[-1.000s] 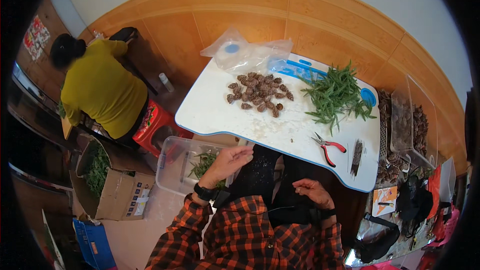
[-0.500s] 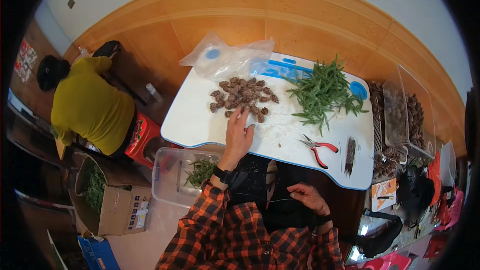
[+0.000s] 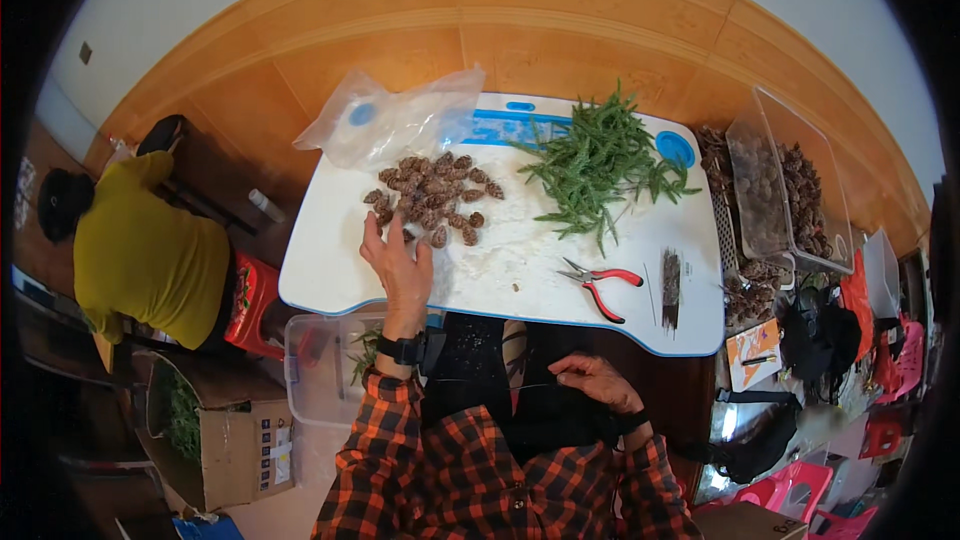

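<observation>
A pile of brown pine cones (image 3: 432,190) lies on the white tabletop (image 3: 330,250). My left hand (image 3: 398,270) reaches to the pile's near-left edge with its fingers apart; its fingertips are beside the nearest cones, and I cannot tell whether they touch. Low over my lap, my right hand (image 3: 602,382) pinches one end of a thin wire (image 3: 490,383), which stretches out to the left. Pliers (image 3: 602,285) with red handles rest on the table, their jaws slightly apart. To their right lie a bundle of dark thin wires (image 3: 671,288) and a single loose wire.
Green sprigs (image 3: 600,165) are heaped at the back right, and a clear plastic bag (image 3: 400,120) at the back left. Clear bins of cones (image 3: 805,205) stand right of the table. A clear tub (image 3: 310,380) and a cardboard box (image 3: 235,450) sit lower left, near a seated person (image 3: 150,250).
The whole view has shifted, so the table appears further left. My left hand has moved left along the pile's near edge. My right hand still pinches the wire.
</observation>
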The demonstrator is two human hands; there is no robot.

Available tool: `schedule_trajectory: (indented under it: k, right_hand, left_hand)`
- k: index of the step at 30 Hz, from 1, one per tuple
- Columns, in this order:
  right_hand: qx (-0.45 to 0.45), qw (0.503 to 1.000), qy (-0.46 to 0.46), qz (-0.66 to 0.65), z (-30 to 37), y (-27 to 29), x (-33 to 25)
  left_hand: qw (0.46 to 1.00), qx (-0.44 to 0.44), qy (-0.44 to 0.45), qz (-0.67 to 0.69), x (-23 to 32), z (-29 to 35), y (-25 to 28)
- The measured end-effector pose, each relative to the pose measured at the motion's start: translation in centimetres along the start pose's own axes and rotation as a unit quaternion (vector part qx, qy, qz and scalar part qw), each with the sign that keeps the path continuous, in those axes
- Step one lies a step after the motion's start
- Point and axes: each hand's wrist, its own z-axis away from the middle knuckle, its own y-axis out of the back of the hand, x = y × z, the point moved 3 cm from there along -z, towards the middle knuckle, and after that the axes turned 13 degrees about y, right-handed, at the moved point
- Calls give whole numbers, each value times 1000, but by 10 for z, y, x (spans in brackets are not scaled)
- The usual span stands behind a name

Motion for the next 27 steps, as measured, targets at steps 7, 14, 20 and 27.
schedule_trajectory:
  k: [7, 14, 20, 27]
  right_hand:
    - [12, 999, -30, -14, 1, 1, -11]
    - [17, 999, -16, 34, 3, -2, -14]
    - [39, 998, -21, 41, 10, 2, -14]
    - [70, 963, 97, 243, 20, 1, -51]
  left_hand:
    - [987, -127, 29, 98, 0, 4, -18]
    - [968, -166, 57, 182, 12, 19, -10]
    - [963, -166, 20, 213, 21, 25, -9]
    - [972, -135, -14, 193, 12, 25, -5]
